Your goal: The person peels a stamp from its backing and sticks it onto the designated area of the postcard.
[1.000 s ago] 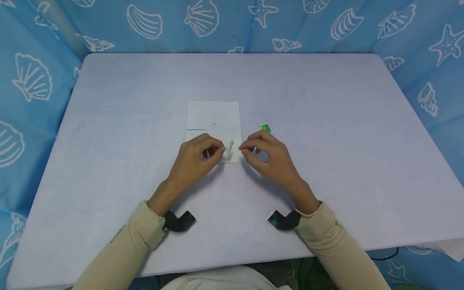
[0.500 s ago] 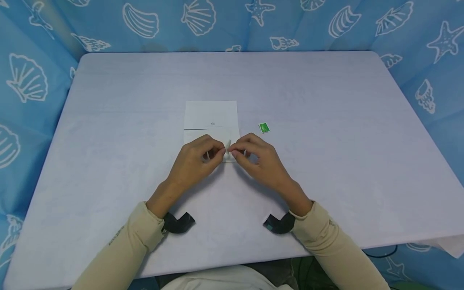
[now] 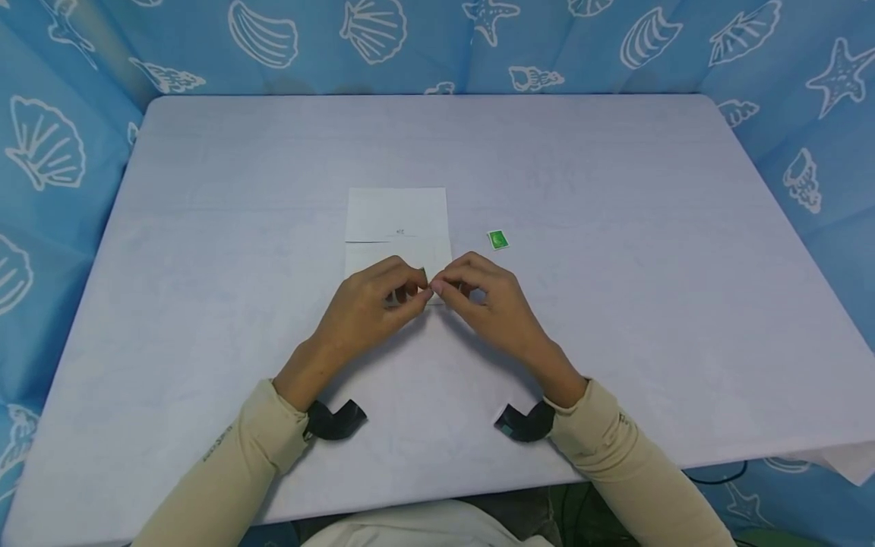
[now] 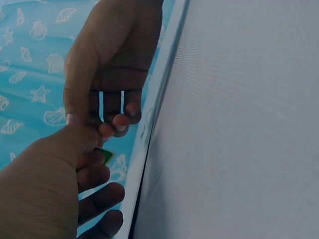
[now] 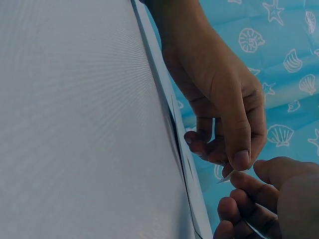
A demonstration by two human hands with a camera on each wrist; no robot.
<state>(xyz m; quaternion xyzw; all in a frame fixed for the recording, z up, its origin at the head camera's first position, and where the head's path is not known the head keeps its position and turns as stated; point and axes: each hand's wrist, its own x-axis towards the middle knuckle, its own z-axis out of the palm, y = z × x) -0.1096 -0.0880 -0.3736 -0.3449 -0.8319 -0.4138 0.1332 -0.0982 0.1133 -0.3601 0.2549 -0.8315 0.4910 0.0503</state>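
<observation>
A small stamp-like piece, green on one side and pale on the other, is between the two hands; its green corner (image 4: pixel 107 156) shows in the left wrist view, its pale edge (image 5: pixel 226 178) in the right wrist view. The left hand (image 3: pixel 372 300) pinches it between thumb and index finger. From the other side the right hand (image 3: pixel 481 296) has thumb and index fingertips at the piece's edge, pinching there. Fingers hide most of it. Behind and below the hands lies a flat white paper (image 3: pixel 398 209) with a line across it and tiny print.
Another small green stamp with a white border (image 3: pixel 498 240) lies right of the paper. Both rest on a table with a white cloth (image 3: pixel 649 266). Blue curtains (image 3: pixel 595 45) with shell and starfish prints surround it. Black camera mounts (image 3: pixel 337 420) sit at the wrists.
The right hand has moved left from beside the second stamp until its fingertips meet the left hand's. The held piece, earlier standing out pale above the left fingers, is now mostly covered.
</observation>
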